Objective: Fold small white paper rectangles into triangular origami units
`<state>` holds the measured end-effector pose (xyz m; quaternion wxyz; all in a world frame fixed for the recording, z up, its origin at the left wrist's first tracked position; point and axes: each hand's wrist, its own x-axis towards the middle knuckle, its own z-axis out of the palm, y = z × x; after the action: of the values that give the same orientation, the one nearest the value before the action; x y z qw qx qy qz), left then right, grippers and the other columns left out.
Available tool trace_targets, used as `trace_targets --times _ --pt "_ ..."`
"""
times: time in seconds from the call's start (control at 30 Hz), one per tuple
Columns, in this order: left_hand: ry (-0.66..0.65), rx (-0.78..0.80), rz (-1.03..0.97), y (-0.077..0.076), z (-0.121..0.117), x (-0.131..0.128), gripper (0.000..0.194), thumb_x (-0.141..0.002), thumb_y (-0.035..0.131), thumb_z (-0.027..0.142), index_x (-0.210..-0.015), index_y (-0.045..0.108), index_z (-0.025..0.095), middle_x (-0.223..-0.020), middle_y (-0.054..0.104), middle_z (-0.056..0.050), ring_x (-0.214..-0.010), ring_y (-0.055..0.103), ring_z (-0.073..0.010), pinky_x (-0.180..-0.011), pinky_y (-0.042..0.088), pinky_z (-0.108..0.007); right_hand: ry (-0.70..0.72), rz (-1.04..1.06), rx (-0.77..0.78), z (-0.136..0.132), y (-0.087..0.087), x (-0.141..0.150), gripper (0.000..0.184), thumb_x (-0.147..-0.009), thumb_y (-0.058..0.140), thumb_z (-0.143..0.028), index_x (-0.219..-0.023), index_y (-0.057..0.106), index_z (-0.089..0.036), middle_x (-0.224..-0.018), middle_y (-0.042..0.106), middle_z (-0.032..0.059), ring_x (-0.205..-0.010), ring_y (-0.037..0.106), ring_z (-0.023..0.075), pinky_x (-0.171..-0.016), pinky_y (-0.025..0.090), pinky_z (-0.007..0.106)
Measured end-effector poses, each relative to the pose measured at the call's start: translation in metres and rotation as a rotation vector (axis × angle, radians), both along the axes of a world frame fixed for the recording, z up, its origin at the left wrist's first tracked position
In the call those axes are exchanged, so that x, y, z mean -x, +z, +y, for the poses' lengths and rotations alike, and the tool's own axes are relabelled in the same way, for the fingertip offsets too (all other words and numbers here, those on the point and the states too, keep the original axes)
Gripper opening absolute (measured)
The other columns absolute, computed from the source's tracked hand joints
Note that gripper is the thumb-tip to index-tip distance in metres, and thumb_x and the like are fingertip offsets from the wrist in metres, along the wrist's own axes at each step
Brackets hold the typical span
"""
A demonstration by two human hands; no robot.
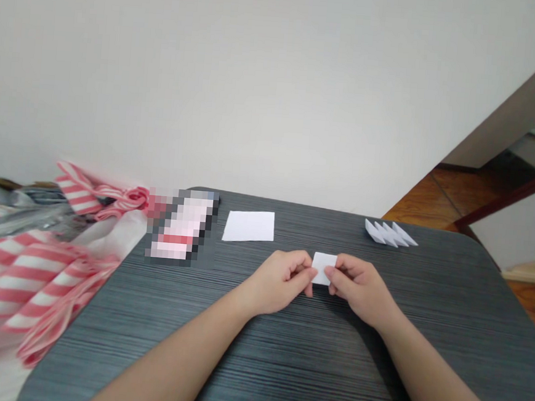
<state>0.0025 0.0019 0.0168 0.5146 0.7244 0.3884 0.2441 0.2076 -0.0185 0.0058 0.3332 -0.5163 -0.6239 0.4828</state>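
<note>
Between my two hands is a small, squarish piece of white paper (322, 263), held up just above the dark table. My left hand (284, 282) pinches its left edge between thumb and fingers. On the opposite edge, my right hand (356, 285) grips it the same way, thumb on the near face. A flat stack of white paper (249, 226) lies beyond my left hand. Past my right hand stand several folded white paper pieces (389, 233), overlapping in a row with pointed ends.
At the table's back left lies a pixelated pink and white object (184, 225) with dark edges. Red-and-white striped fabric (25, 274) and clear plastic are heaped left of the dark wood-grain table (255, 360). A white wall (276, 90) rises behind; wooden floor (416, 197) shows at right.
</note>
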Motion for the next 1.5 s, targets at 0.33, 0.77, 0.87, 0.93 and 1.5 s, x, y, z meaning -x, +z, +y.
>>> trace_targets --times 0.33,0.77,0.87,0.93,1.5 --pt "0.015 -0.018 -0.035 -0.005 0.001 0.0 0.025 -0.095 0.052 0.032 -0.074 0.05 0.018 -0.058 0.06 0.004 -0.052 0.048 -0.0083 -0.053 0.035 -0.02 0.068 -0.05 -0.04 -0.001 0.0 0.0 0.021 -0.092 0.057 -0.028 -0.073 0.058 -0.019 -0.059 0.058 -0.0034 -0.056 0.051 0.0122 -0.058 0.04 0.025" --pt "-0.022 -0.022 -0.016 -0.009 0.001 -0.001 0.019 -0.092 0.055 0.03 -0.083 0.061 0.015 -0.075 0.07 -0.001 -0.059 0.056 -0.0098 -0.055 0.038 -0.02 0.035 0.058 -0.125 0.0 -0.007 -0.001 0.01 -0.092 0.06 -0.028 -0.09 0.065 -0.02 -0.08 0.062 0.0014 -0.071 0.056 0.016 -0.068 0.044 0.029" --pt "-0.033 -0.075 0.023 -0.01 0.001 0.0 0.021 -0.091 0.056 0.031 -0.078 0.061 0.015 -0.067 0.064 0.0 -0.059 0.054 -0.0106 -0.053 0.036 -0.02 0.023 -0.006 -0.165 0.0 -0.006 -0.001 0.009 -0.091 0.06 -0.027 -0.091 0.066 -0.021 -0.08 0.063 0.0016 -0.073 0.057 0.0168 -0.069 0.044 0.029" --pt "-0.011 -0.084 0.018 -0.009 0.001 0.001 0.024 -0.091 0.056 0.032 -0.076 0.06 0.015 -0.064 0.062 0.001 -0.057 0.052 -0.0099 -0.052 0.034 -0.02 0.039 -0.036 -0.189 0.0 -0.006 0.0 0.01 -0.092 0.059 -0.027 -0.093 0.068 -0.021 -0.084 0.065 0.0026 -0.077 0.059 0.0178 -0.071 0.045 0.03" --pt "0.081 0.099 -0.101 -0.009 0.002 -0.002 0.027 -0.096 0.052 0.04 -0.092 0.065 0.016 -0.064 0.064 0.001 -0.045 0.048 -0.007 -0.044 0.036 -0.018 -0.081 0.002 -0.124 -0.002 -0.01 0.0 0.012 -0.092 0.059 -0.03 -0.089 0.066 -0.02 -0.075 0.07 0.001 -0.054 0.06 0.0119 -0.056 0.046 0.025"
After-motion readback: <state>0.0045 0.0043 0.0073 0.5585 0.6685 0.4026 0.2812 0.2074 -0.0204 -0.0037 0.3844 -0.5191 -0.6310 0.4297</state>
